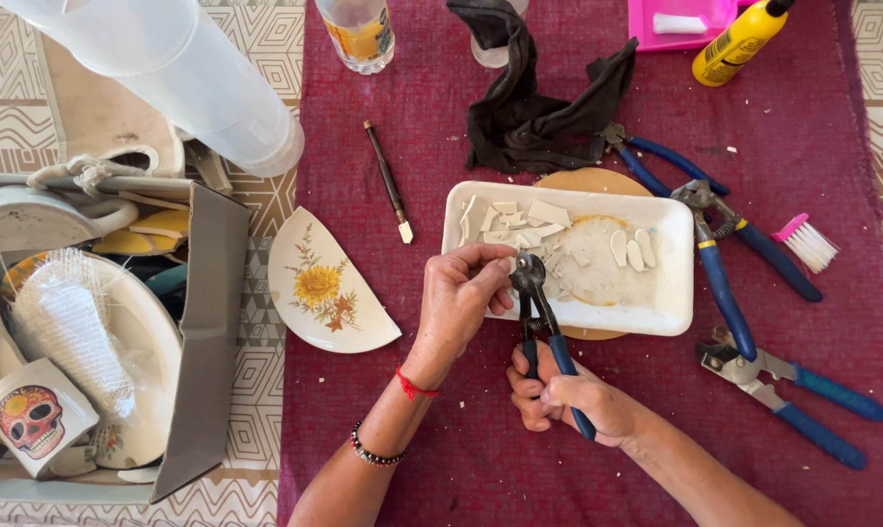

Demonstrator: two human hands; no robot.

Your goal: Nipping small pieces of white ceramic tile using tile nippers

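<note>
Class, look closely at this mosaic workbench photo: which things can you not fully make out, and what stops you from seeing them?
Head view only:
1. The piece pinched by the left hand at the nippers: hidden by the fingers.
2. Nipper handles: partly wrapped by the right hand.
3. Yellow bottle and glass jar: cut off by the top edge.
4. Wooden disc: mostly covered by the white tray.
5. Cardboard box contents: overlapping, cut off at the left.

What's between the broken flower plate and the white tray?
Head view: the left hand fills most of the gap between the plate and tray; bare red cloth otherwise.
</note>
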